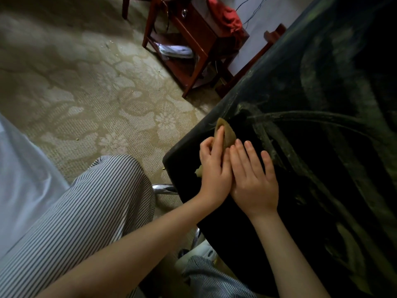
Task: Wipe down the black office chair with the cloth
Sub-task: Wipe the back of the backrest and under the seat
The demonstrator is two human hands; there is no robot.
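Right, both hands down on the black office chair (300,147) near its front edge; left hand (214,168) presses the tan cloth (227,134) flat w/ fingers half curled, right hand (253,179) splayed wide beside it, touching. Cloth looks thin, soft, prob light, so best pinned under a flat palm. Dusty streaks show further along

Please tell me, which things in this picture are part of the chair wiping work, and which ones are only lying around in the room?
Part of the job:
chair, black and dusty
cloth, tan, pressed on the chair
left hand, on the cloth
right hand, flat beside it

Just lying about:
wooden table on the carpet
red fabric on the table
white item on its lower shelf
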